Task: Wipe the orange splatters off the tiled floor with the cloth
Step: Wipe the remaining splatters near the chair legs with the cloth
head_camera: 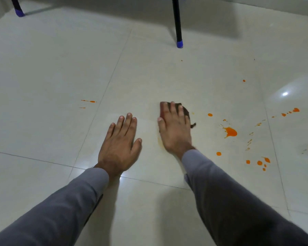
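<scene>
Landmark: the cloth (182, 110), dark, flat on the tiled floor (43, 77) near mid-frame.
Far-left streaks (90, 101): thin orange marks well to the left of the cloth, beyond a grout line, unwiped.
Left hand (121, 144): palm down on the bare tile just left of the cloth, fingers spread, holding nothing; it appears to serve as a brace.
Right hand (174, 125): laid flat over the cloth, fingers extended, pressing rather than clutching it; only the cloth's far edge and right corner show.
Faint smear (160, 142): a pale yellowish film beside the right wrist, near the cloth's near edge.
Large splat (230, 132): right of the cloth, apart from it, ringed by smaller orange drops.
Far-right drops (295, 110): well right of the cloth, on the neighbouring tile.
Chair leg (178, 22): well beyond the cloth.
Risk: a loaded cloth may spread colour into film instead of lifting it; the sleeve could drag through wet drops; the left streaks may be overlooked.
</scene>
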